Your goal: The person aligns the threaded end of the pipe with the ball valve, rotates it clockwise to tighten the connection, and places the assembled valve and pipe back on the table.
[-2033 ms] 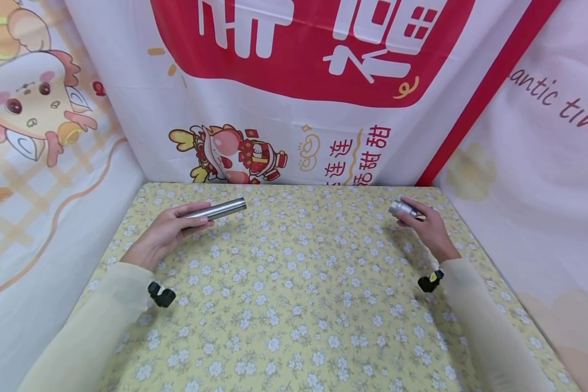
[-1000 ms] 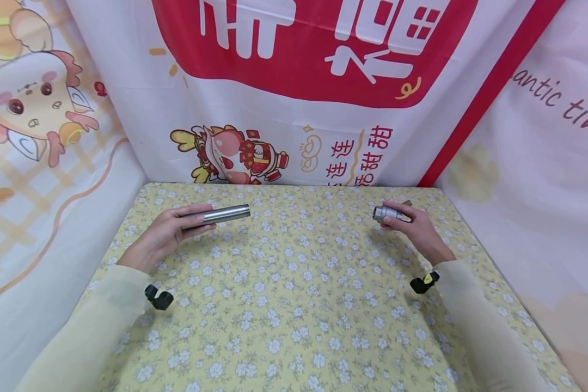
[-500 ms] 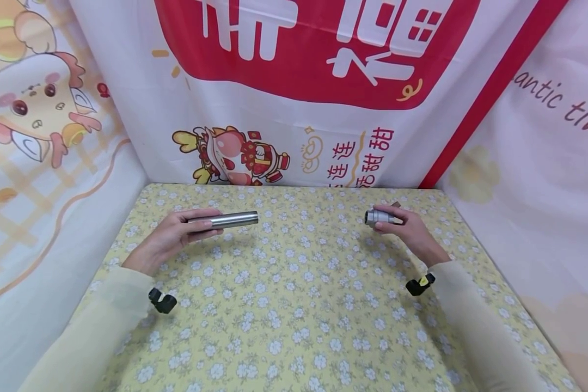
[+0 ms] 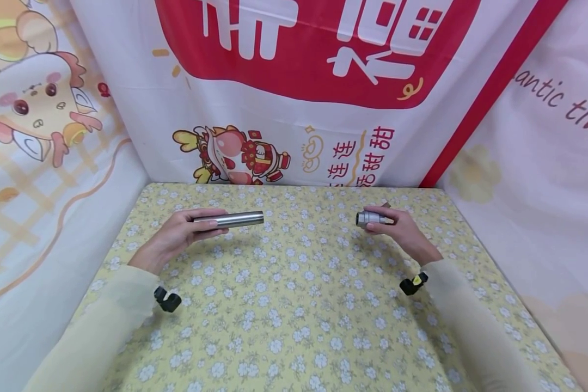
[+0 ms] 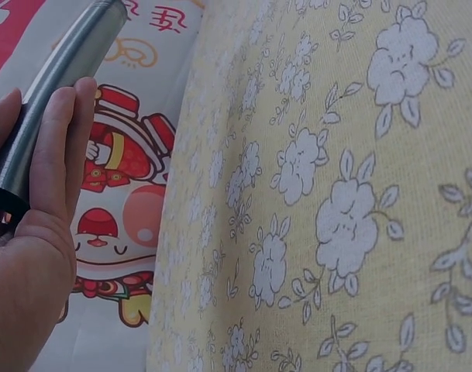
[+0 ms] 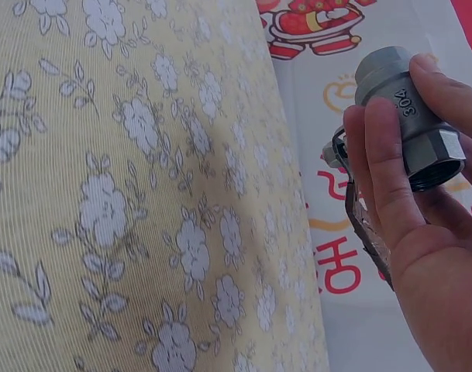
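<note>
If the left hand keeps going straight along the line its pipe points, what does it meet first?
Likely the valve fitting held in the right hand; the left hand aims its metal pipe at it across bare tablecloth, though depth alignment is uncertain.

Just a bench point(image 4: 294, 326) under a yellow cloth printed with small white flowers, with a red-and-white banner point(image 4: 318, 98) hung along its far edge and pale cartoon-printed sheets point(image 4: 39, 136) along its left and right edges.

Yellow tablecloth point(image 4: 294, 305) with white flowers; silver-grey pipe point(image 4: 235, 219) and valve point(image 4: 369, 218); pale yellow sleeves point(image 4: 103, 326).
</note>
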`<state>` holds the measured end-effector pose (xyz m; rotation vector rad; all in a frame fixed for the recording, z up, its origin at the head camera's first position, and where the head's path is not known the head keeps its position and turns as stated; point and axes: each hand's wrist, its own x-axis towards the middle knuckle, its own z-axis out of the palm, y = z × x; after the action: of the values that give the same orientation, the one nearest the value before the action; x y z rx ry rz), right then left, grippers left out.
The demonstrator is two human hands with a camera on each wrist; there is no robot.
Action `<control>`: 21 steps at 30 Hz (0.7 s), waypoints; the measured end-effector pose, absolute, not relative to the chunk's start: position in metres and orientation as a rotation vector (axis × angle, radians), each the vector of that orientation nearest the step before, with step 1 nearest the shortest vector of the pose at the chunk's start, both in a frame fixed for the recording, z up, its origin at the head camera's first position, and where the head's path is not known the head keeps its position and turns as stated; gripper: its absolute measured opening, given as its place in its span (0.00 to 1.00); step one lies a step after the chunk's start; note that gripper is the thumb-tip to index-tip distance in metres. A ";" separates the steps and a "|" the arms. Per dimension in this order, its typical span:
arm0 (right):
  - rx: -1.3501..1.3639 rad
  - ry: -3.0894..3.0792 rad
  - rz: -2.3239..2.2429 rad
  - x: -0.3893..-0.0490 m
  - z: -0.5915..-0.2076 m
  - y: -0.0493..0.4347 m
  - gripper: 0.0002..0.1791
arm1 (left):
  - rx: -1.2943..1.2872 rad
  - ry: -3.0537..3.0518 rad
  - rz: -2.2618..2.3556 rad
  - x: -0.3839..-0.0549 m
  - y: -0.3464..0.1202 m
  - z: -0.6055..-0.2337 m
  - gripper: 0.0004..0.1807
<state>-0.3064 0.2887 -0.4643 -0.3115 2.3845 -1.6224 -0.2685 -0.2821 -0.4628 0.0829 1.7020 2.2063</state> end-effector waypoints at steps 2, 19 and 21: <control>-0.327 2.375 -1.622 -0.307 -0.465 0.286 0.35 | 0.088 1.700 2.208 -0.269 -0.281 -0.463 0.27; -0.371 2.324 -1.633 -0.309 -0.463 0.262 0.35 | 0.186 1.710 2.184 -0.270 -0.273 -0.463 0.24; -0.371 2.326 -1.622 -0.309 -0.463 0.259 0.36 | 0.183 1.712 2.185 -0.270 -0.271 -0.463 0.24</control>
<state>-0.3094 0.2586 -0.4627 -0.3706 2.3256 -1.6219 -0.2703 -0.2713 -0.4632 0.1833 1.7117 2.1855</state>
